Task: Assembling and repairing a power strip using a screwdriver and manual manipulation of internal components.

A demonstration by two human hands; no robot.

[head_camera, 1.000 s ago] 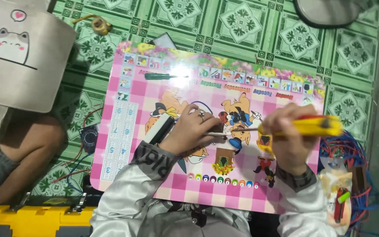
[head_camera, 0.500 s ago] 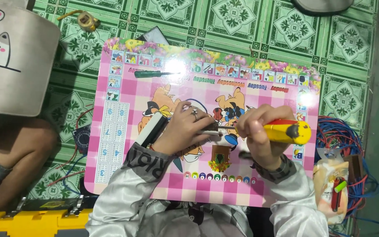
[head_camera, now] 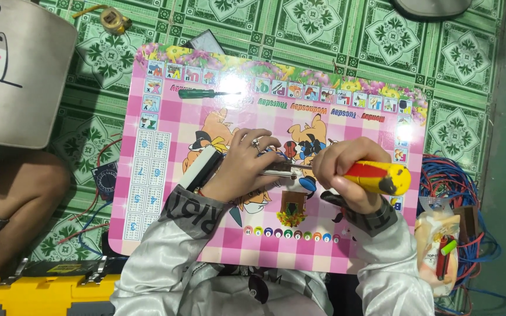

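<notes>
Screw-driving step in hand, by the look of it: the right hand (head_camera: 346, 172) has its fingers clamped round the yellow-and-red screwdriver (head_camera: 376, 177), shaft running left to a small metal part (head_camera: 280, 171) near the middle of the pink cartoon board (head_camera: 165, 234). The left hand (head_camera: 242, 164) lies curled over that part and a black-and-white block (head_camera: 202, 165), fingers closed, pinning them to the board. The next move likely calls for a tip kept seated and a part held from turning.

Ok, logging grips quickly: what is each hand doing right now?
Left hand: closed on a small dark part, pressing it to the pink board.
Right hand: closed on the yellow-handled screwdriver.
</notes>
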